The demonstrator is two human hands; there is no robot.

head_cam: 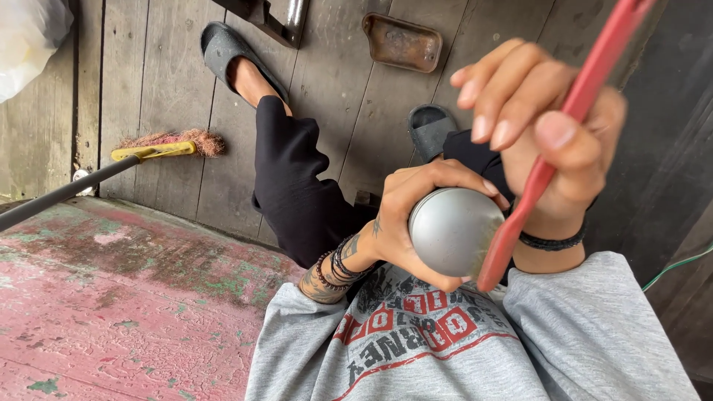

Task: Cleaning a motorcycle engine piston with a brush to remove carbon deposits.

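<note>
Fingers [416, 193] of the left hand [405, 223] wrap a grey metal ball [454, 232] above the lap, while the right hand [553, 141] grips a red stick [549, 160] against it, apparently mid-scraping, needing steady pressure.

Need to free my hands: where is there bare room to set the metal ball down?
The worn red surface left of the lap is bare. Floorboards between broom and sandal are free too. The lap is crowded by both hands.
</note>
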